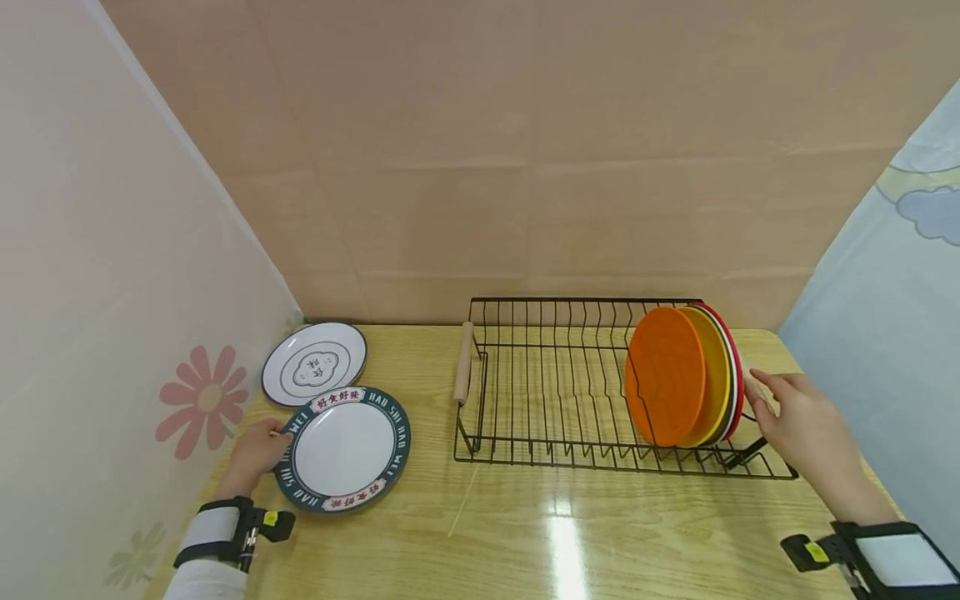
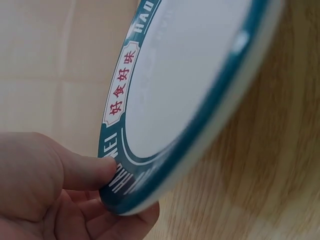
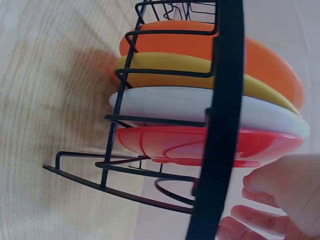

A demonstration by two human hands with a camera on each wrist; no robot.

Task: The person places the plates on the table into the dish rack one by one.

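Teal-rimmed plate (image 1: 343,447) is pinched at its nine-o'clock edge by the left hand (image 1: 257,454) on the wooden table (image 1: 525,533); a second white plate (image 1: 314,362) lies at eleven o'clock. Right hand (image 1: 798,417), fingers loosely extended, touches the wire rack's (image 1: 551,387) end, which holds four upright plates (image 1: 675,383).

- Round plate with teal lettered rim (image 1: 344,449): white centre, red characters on white panels.
- Round white plate with dark ring lines (image 1: 314,362).
- Black wire dish rack (image 1: 555,387).
- Racked plates: orange (image 1: 664,377), yellow (image 3: 200,67), white (image 3: 210,107), red (image 3: 200,145).

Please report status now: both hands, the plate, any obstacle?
Left hand pinches teal-rimmed plate at its edge. Right hand rests at rack end, beside red plate. Rack slots left of orange plate free.
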